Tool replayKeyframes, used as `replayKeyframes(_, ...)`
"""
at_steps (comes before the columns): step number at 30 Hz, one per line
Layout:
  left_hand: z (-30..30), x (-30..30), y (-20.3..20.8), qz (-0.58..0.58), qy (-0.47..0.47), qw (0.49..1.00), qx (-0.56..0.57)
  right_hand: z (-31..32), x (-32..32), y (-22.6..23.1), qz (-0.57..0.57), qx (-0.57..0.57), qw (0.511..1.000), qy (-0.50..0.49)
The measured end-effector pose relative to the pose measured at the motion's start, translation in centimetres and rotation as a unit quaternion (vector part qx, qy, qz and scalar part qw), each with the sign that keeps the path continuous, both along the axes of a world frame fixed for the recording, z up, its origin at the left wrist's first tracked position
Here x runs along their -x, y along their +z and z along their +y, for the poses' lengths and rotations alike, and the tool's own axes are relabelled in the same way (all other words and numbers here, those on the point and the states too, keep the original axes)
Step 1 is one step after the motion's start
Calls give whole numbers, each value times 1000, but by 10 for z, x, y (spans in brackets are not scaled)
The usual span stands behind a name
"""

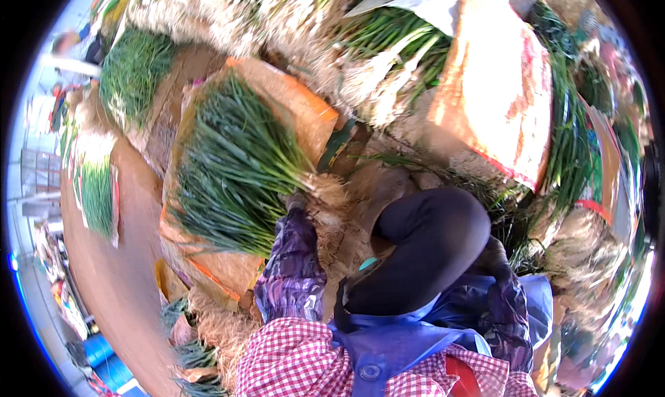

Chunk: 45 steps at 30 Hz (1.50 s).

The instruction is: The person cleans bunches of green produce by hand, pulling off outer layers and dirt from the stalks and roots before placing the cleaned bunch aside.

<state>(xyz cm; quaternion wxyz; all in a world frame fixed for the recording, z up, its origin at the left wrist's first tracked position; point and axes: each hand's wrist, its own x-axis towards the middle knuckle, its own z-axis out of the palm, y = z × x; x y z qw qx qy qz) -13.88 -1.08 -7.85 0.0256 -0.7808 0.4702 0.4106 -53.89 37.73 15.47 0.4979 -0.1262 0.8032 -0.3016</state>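
A large bunch of green onions [235, 161] lies fanned out on a tan sack [305, 110], its long green leaves toward the left and its pale roots [327, 189] toward the right. My left hand [296, 202], in a greyish glove, is closed at the stems near the root end. Its fingers are mostly hidden among the stems. On the right, my right hand [493, 257], in a dark glove, is down beside my bent knee [436, 238]. Shadow and the leg hide its fingers, and I cannot make out anything in it.
More green onions [395, 44] are piled along the far side with their roots out. An orange-and-white sack [492, 85] covers part of the heap at right. Another bunch [135, 75] lies at far left, one [97, 193] on the brown floor [131, 258]. Rooty bundles [222, 335] sit near left.
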Motion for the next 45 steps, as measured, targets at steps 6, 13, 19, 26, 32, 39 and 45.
replayKeyframes(6,18,-46,11,218,71,970,-86,23,-1,-3,150,-38,972,175)
replayKeyframes(13,-71,8,165,423,-215,841,259,59,19,4,275,-67,949,139)
replayKeyframes(19,106,243,441,526,-241,726,371,62,83,44,447,44,860,-242)
replayKeyframes(26,255,352,378,600,-360,714,-24,-11,213,48,338,38,876,-343)
replayKeyframes(32,267,355,301,608,-316,722,-99,-12,142,-34,459,93,883,-4)
replayKeyframes(39,263,369,263,567,-263,779,-49,70,118,-61,227,-30,965,132)
replayKeyframes(45,286,382,263,580,-351,732,-68,39,216,36,506,-137,840,-138)
